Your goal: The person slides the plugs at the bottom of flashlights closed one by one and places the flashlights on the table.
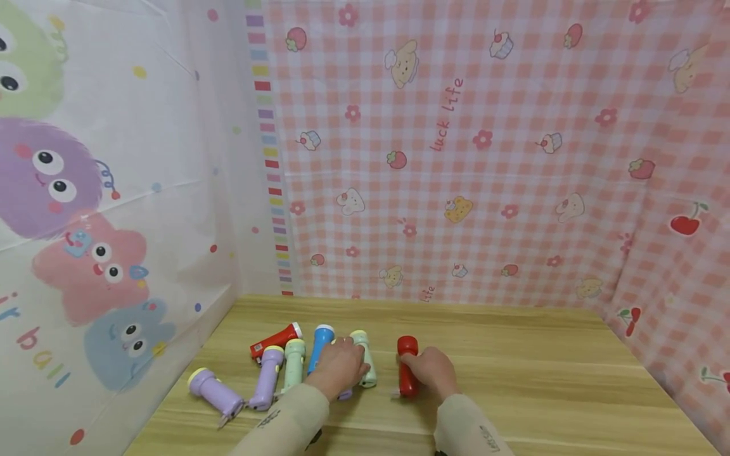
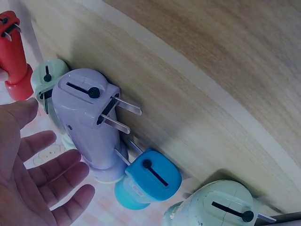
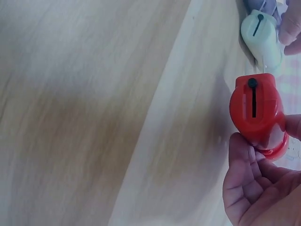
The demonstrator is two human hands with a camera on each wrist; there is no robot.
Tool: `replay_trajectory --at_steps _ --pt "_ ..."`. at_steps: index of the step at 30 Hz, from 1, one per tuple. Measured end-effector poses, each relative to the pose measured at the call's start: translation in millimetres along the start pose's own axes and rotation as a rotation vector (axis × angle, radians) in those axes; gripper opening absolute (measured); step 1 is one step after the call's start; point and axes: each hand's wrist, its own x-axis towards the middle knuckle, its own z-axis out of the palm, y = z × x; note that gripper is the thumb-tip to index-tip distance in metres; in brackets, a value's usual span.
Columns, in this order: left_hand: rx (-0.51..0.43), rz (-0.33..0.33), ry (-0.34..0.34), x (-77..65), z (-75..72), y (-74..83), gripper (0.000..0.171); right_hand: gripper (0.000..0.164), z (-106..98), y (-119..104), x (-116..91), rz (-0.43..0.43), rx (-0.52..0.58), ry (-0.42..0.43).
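Right hand (image 1: 436,370): one; thumb and fingers closed round a red flashlight (image 3: 256,113); this piece lay to the right of the group, lens end away from the person, tail toward them.

Left hand (image 1: 341,366): one; fingers loosely extended and parted, gripping nothing, beside a first purple flashlight (image 2: 89,129) with bare metal prongs (image 2: 123,106); a first mint flashlight (image 1: 369,370) lay just right of that; whether the fingertips touched either piece could not be told, the hand hiding much from above.

Next outward, leftward: one blue flashlight (image 1: 326,337); one second mint flashlight (image 1: 294,362); one second purple flashlight (image 1: 267,379); all roughly side by side, lens ends to the back.

Outlying: one third purple flashlight (image 1: 218,392), slanted, at far left; one second red flashlight (image 1: 275,342), lying crosswise behind the row.

Support and surround: wood-grain counter (image 1: 542,373); pink checked cloth (image 1: 502,177) behind.

Condition of the work, as judged: part-way; five pieces stood in a loose row; the red flashlight was in the grip but not yet released; the two outlying pieces remained out of line, neither hand on them.
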Motion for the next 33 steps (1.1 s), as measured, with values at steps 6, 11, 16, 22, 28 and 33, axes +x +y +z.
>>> replay_trajectory --at_steps 6,11,16,22,28,33 --pt "0.001 0.011 0.048 -0.9 -1.6 0.8 0.031 0.034 -13 4 -3 0.029 0.058 -0.016" --pt "0.015 0.021 0.061 -1.2 -2.5 1.5 0.031 0.031 -22 7 -6 0.05 0.128 -0.032" --pt "0.016 0.028 0.073 -1.7 -4.3 2.4 0.031 0.03 -25 13 -5 0.055 0.143 -0.015" --pt "0.021 0.032 0.062 -3.0 -6.9 5.3 0.032 0.03 -27 19 -6 0.069 0.187 -0.016" --pt "0.022 0.046 0.094 -3.3 -4.5 6.8 0.032 0.033 -29 20 -8 0.08 0.234 -0.016" --pt "0.007 0.068 0.112 -3.2 -6.2 8.0 0.032 0.033 -32 21 -8 0.091 0.263 -0.01"
